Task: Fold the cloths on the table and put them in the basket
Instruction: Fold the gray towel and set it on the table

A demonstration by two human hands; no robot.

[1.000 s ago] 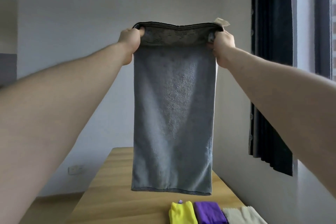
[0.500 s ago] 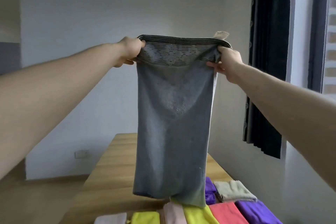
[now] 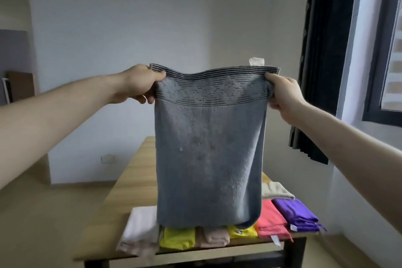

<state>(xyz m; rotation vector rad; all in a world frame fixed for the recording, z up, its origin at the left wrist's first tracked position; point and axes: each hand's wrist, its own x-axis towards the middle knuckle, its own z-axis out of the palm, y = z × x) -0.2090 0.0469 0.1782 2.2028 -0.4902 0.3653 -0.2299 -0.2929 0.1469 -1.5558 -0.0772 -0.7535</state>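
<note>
Cloth: grey terry towel with striped border (image 3: 210,159), hanging at 12 o'clock.
Grip: left hand (image 3: 139,85) and right hand (image 3: 282,95) pinch the top corners.
Tip: keep the top edge level and taut before lowering it flat.

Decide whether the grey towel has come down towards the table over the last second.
Yes. The grey towel has come down: its bottom edge, earlier hanging clear above the wooden table, now reaches the folded cloths.

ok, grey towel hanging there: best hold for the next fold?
Keep the striped top hem of the grey towel, pinched at its two corners, left hand from the left, right hand from the right. It hangs flat and spread, lower edge near the folded cloths.
</note>
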